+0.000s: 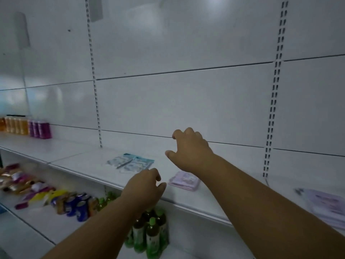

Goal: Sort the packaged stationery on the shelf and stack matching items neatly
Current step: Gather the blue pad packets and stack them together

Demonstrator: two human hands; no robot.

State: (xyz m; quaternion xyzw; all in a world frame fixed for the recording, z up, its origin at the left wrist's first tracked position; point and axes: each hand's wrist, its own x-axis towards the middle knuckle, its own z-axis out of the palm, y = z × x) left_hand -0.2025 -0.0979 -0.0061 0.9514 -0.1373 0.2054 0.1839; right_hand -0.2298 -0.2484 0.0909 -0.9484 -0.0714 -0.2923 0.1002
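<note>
On the white shelf lie flat blue-and-white stationery packs, a small pink stack of packs and, at the far right, a blurred stack of pale purple packs. My left hand hovers over the shelf's front edge, just left of the pink stack, fingers loosely curled and holding nothing. My right hand is raised above the shelf behind the pink stack, fingers bent and apart, with nothing in it.
Orange and purple bottles stand at the shelf's far left. On the lower shelf lie snack packets, blue cans and green-capped bottles. Slotted uprights run up the white back wall.
</note>
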